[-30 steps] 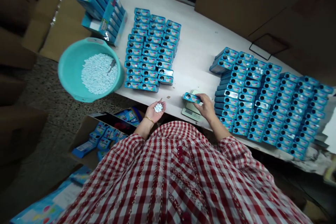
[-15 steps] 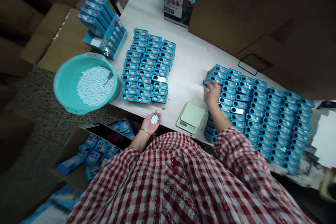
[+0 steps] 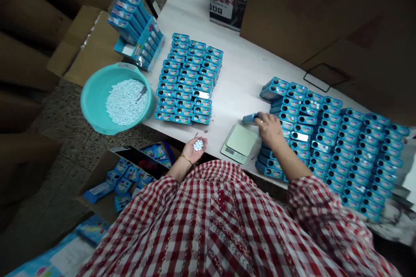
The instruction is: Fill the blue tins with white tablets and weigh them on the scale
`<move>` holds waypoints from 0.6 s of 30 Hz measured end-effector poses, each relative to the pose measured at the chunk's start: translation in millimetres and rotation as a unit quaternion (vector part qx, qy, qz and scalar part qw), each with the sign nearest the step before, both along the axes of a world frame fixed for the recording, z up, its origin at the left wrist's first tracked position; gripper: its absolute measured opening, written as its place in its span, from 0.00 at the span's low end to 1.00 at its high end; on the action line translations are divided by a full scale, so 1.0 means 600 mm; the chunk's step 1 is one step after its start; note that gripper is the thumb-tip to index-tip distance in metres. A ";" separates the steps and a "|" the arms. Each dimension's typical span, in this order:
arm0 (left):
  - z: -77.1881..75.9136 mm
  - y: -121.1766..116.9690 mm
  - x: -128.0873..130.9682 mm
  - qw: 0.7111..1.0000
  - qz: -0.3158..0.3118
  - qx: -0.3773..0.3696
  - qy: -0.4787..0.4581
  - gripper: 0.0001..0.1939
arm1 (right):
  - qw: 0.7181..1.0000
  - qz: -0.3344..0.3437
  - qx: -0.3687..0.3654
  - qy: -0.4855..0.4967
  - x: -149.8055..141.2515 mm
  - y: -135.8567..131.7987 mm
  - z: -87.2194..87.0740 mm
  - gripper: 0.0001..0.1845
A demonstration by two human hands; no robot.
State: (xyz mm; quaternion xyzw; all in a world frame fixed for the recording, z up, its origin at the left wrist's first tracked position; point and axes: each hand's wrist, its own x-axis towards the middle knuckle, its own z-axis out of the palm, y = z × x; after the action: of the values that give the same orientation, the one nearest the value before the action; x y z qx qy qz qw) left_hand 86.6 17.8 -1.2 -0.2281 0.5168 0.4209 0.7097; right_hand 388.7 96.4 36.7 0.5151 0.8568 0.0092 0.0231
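Since half a second ago the right hand [image 3: 270,127] has come back from the far corner of the big block of tins [image 3: 338,138] and now carries one small blue tin [image 3: 251,119] toward the scale [image 3: 239,143], which sits bare at the near edge of the counter [image 3: 240,73]. That tin hangs just beyond the scale's far corner, pinched at one end with the fingers [image 3: 260,117] narrowed around it. It looks light, stiff and smooth-sided, so a grip across its short sides should suit it; its open hole could spill if tipped. The left hand [image 3: 196,147] rests palm up off the counter's near edge, loosely cupped around a few white tablets [image 3: 198,144], small and apt to roll.
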 end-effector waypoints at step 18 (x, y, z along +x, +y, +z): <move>-0.010 -0.002 -0.011 0.999 -0.051 0.010 -0.010 0.09 | 0.897 -0.246 -0.110 0.350 0.032 -0.161 -0.043 0.26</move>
State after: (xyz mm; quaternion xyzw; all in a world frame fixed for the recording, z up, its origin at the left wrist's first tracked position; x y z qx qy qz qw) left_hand 80.1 16.5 -6.9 -0.1985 0.5165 0.3874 0.7374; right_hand 408.1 -0.4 11.0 0.6735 0.6511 -0.2717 -0.2204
